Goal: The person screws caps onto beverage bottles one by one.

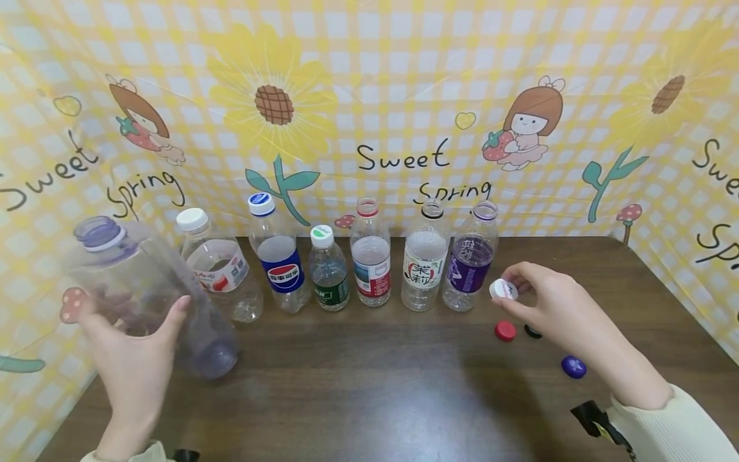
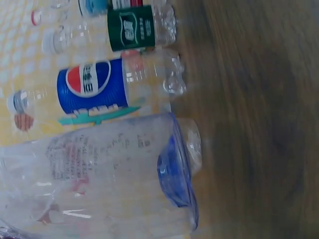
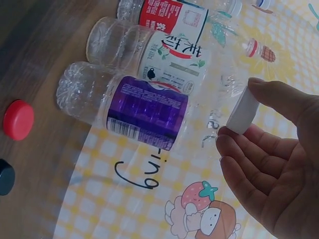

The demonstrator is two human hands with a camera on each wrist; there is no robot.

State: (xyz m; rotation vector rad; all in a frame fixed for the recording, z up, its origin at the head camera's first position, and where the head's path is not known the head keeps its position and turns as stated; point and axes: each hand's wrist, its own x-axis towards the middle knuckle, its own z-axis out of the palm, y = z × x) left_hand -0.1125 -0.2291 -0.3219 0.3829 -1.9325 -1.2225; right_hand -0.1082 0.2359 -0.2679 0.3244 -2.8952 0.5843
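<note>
My left hand (image 1: 134,359) grips a large clear bottle (image 1: 152,273) with a purplish, uncapped mouth, tilted and held at the left of the table. In the left wrist view the bottle's blue-tinted base (image 2: 174,172) shows, but the left hand is out of that view. Between thumb and fingertips, my right hand (image 1: 560,311) pinches a white bottle cap (image 1: 503,289) above the table, right of the purple-labelled bottle (image 1: 470,263). A red cap (image 1: 505,331), a dark cap (image 1: 534,332) and a blue cap (image 1: 574,367) lie near or below that hand.
Several bottles stand in a row along the back. The white-capped bottle (image 1: 222,269), Pepsi bottle (image 1: 283,269) and small green-labelled bottle (image 1: 329,273) wear caps. The red-labelled bottle (image 1: 371,269) and white-labelled bottle (image 1: 424,266) are uncapped. A yellow checked cloth (image 1: 369,96) hangs behind.
</note>
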